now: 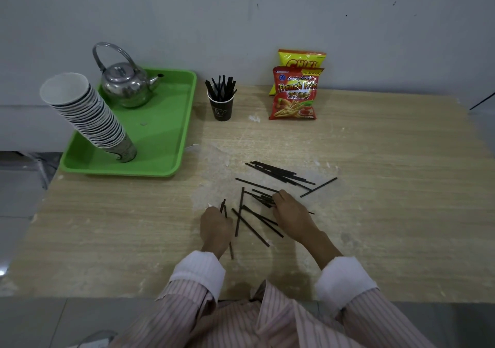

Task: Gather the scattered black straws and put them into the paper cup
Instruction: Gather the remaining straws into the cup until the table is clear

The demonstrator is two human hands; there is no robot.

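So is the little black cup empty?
No. The black paper cup stands upright on the table, with a bunch of black straws sticking out of its top.

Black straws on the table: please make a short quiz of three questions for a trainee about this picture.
1. True or false: the black paper cup already holds some straws.
2. What stands on the green tray? A) snack bags B) kettle and stacked cups C) nothing
3. Which hand holds a few straws in its grip?

Key:
1. True.
2. B: the kettle and stacked cups.
3. The left hand; the right hand rests on the scattered straws.
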